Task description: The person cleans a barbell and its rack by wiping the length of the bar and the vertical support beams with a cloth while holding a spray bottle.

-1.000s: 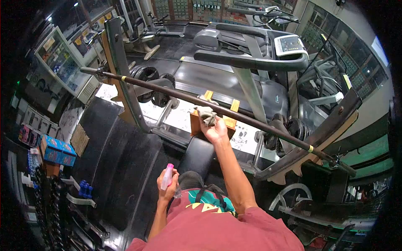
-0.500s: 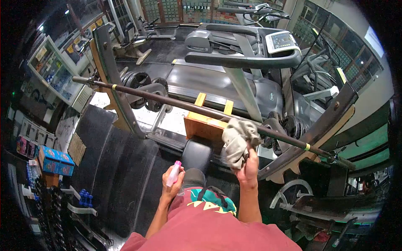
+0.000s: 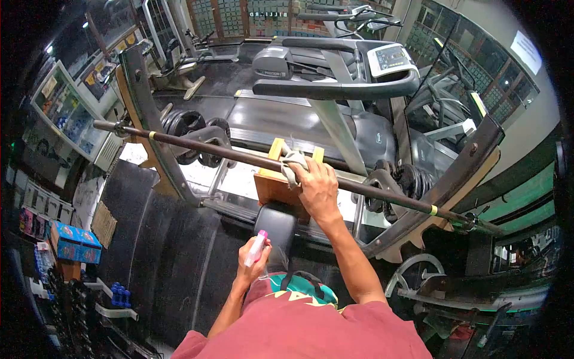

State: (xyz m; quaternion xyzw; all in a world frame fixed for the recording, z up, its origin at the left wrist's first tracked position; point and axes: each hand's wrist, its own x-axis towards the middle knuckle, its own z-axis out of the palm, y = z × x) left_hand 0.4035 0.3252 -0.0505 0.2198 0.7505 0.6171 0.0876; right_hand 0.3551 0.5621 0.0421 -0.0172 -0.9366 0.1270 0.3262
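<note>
A long barbell (image 3: 221,152) lies across the rack in front of me. My right hand (image 3: 320,190) presses a grey-beige cloth (image 3: 294,163) around the bar near its middle, fingers closed on it. The fingertips are partly hidden by the cloth and the bar. Lower down, close to my body, my left hand (image 3: 253,263) is wrapped around a small spray bottle (image 3: 256,248) with a pink top. Below the bar stands a wooden block (image 3: 276,190), and a black padded bench (image 3: 275,226) extends from it toward me.
Rack uprights (image 3: 143,99) stand at both ends of the bar, with weight plates (image 3: 182,127) stored beside them. Behind is a treadmill (image 3: 281,116). Blue boxes (image 3: 76,242) and a dumbbell rack (image 3: 116,308) are on the left. Black mats (image 3: 161,239) cover the floor.
My right hand has moved left and forward, bringing the loosely held cloth down onto the bar. My left hand still holds the spray bottle in nearly the same place. The view has shifted slightly.
</note>
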